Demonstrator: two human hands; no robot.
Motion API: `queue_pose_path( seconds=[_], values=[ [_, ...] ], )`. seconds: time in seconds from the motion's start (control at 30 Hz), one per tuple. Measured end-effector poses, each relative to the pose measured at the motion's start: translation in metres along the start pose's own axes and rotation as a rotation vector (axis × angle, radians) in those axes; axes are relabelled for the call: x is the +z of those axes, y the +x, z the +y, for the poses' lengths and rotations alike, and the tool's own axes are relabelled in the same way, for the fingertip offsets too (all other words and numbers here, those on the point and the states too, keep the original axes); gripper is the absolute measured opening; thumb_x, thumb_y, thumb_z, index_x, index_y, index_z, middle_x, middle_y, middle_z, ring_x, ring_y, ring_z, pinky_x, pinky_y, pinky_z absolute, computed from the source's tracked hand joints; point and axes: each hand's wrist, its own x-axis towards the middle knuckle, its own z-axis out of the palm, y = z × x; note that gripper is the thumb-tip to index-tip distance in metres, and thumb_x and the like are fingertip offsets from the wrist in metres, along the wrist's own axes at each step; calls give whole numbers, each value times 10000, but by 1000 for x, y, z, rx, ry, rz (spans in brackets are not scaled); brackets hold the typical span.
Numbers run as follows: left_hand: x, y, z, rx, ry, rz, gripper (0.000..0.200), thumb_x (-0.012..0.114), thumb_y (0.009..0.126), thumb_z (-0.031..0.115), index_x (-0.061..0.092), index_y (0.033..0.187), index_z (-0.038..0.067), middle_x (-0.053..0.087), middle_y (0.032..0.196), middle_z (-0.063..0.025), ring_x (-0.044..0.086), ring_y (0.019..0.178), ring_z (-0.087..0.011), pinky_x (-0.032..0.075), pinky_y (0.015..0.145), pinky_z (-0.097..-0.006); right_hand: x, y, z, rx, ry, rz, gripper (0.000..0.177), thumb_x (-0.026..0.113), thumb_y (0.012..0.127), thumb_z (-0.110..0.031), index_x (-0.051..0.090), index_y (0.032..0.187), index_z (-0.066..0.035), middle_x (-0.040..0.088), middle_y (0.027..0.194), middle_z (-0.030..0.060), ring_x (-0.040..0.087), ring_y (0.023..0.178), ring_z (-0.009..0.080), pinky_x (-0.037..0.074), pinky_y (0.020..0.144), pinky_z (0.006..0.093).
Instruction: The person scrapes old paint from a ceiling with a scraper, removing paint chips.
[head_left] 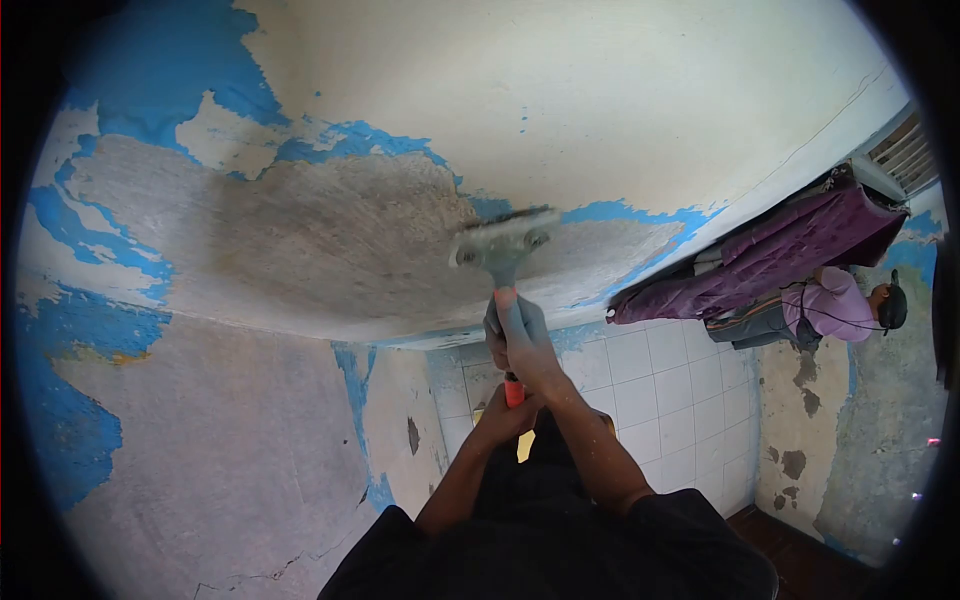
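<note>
A long-handled wall scraper [503, 262] with a wide head and an orange-red grip is in both my hands. My right hand [520, 345] wraps the handle just below the head. Lower down, my left hand [506, 418] closes around the orange-red end. The scraper's head is slightly blurred and lies against or very near the wall [340, 225], at the border between bare grey plaster and peeling blue and cream paint. Its blade edge is too smeared to make out clearly.
Another person [830, 305] in a pink top and dark cap is at the right. A purple curtain [760, 250] hangs along the wall beside a louvred opening [903, 155]. White tiles [650, 385] and a patchy side wall [230, 430] surround me.
</note>
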Motion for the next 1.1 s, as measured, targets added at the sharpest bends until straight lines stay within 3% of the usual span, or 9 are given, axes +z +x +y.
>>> queue_pose_path(
  seconds=[0.1, 0.2, 0.27, 0.4, 0.5, 0.6, 0.8, 0.9, 1.1],
  values=[
    [2, -1, 5, 35, -14, -15, 229, 590, 882, 189, 485, 711, 78, 466, 519, 2, 426, 404, -88, 293, 382, -234, 6, -2, -13, -20, 14, -9, 481, 421, 962, -534, 390, 732, -113, 339, 547, -46, 267, 415, 37, 214, 364, 214],
    [-10, 4, -45, -26, -105, -33, 214, 586, 882, 182, 504, 719, 70, 462, 507, 1, 420, 392, -91, 294, 382, -233, -6, 2, 33, -8, -51, 44, 445, 408, 998, -428, 412, 695, -102, 367, 542, -55, 330, 423, 41, 270, 383, 217],
    [-20, 2, -68, -94, -181, -68, 214, 585, 880, 181, 509, 717, 65, 458, 501, -2, 414, 386, -93, 295, 382, -236, -13, 0, 56, 51, -64, 66, 443, 411, 998, -427, 411, 697, -103, 362, 544, -60, 330, 426, 38, 270, 385, 216],
    [-13, -5, -36, -83, -57, -11, 227, 585, 874, 173, 508, 695, 58, 462, 498, -11, 415, 383, -97, 298, 383, -242, -3, -1, 35, 42, 16, 54, 443, 413, 998, -423, 410, 694, -102, 358, 541, -64, 326, 422, 39, 265, 384, 215],
    [0, -11, 10, -21, 19, 13, 236, 588, 869, 170, 504, 680, 55, 465, 496, -16, 422, 384, -101, 305, 384, -247, 12, -2, -6, -33, -14, -1, 498, 413, 960, -545, 385, 713, -113, 323, 533, -45, 250, 391, 38, 202, 349, 216],
    [6, -13, 9, -15, -13, -1, 232, 586, 868, 166, 514, 682, 47, 474, 497, -20, 433, 387, -105, 319, 386, -248, 15, -6, -15, -10, -28, 14, 511, 412, 956, -554, 380, 702, -112, 321, 526, -45, 246, 382, 36, 200, 340, 216],
    [-9, -14, -47, -96, -184, -64, 234, 582, 873, 175, 532, 696, 30, 483, 495, -26, 450, 391, -112, 341, 389, -254, -2, -5, 41, 68, -106, 36, 516, 410, 956, -556, 370, 693, -114, 314, 508, -46, 253, 370, 36, 202, 336, 213],
    [-2, -18, -14, -112, -10, -4, 249, 584, 873, 179, 520, 679, 37, 475, 488, -24, 452, 388, -115, 345, 386, -258, 10, -5, 10, 93, -55, 25, 510, 408, 959, -552, 368, 692, -120, 314, 506, -45, 250, 366, 37, 195, 332, 215],
    [-1, -24, -28, -102, -73, 13, 249, 586, 874, 172, 520, 672, 44, 467, 485, -18, 445, 386, -112, 340, 384, -257, 6, -6, 27, 140, -59, 22, 518, 427, 949, -559, 367, 691, -114, 314, 503, -45, 243, 361, 37, 192, 328, 215]
  ],
)
